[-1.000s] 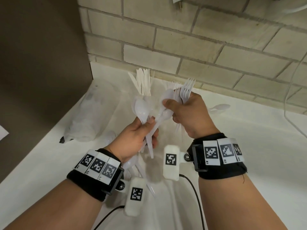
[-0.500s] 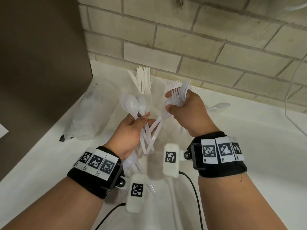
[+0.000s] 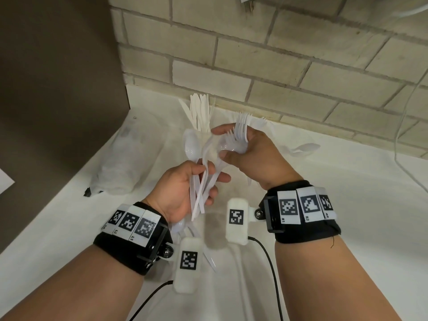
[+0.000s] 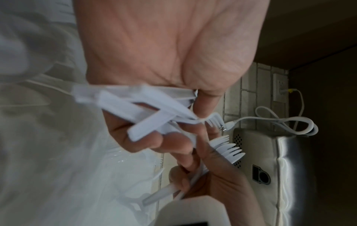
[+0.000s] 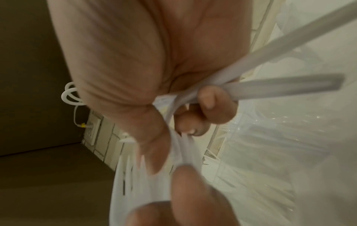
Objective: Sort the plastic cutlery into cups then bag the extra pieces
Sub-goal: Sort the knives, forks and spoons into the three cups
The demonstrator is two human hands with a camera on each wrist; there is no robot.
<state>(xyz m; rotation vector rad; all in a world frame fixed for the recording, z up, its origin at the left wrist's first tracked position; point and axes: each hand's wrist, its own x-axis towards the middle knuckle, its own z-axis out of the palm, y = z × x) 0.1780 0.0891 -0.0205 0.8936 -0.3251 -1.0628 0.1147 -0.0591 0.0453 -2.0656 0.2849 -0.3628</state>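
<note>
My left hand point(image 3: 185, 191) grips a bunch of white plastic spoons point(image 3: 191, 144) by their handles point(image 4: 146, 113), bowls pointing up. Just to its right, my right hand point(image 3: 250, 154) holds a bundle of white forks point(image 3: 242, 126), tines up, with its thumb and forefinger reaching into the spoon bunch. The fork handles point(image 5: 270, 85) stick out past its curled fingers. Behind the hands, white knives point(image 3: 199, 112) stand upright, seemingly in a clear cup that I can barely make out. More white cutlery point(image 3: 208, 256) lies on the counter below my left wrist.
A crumpled clear plastic bag point(image 3: 125, 163) lies on the white counter point(image 3: 347, 205) at the left. A lone spoon point(image 3: 303, 148) lies at the right near the brick wall point(image 3: 278, 66). A dark panel point(image 3: 58, 89) bounds the left side. A white cable point(image 3: 403, 135) hangs at the right.
The left hand's spoon bunch has shifted right and come up against the right hand. The right thumb and forefinger have opened toward the spoons, forks still held.
</note>
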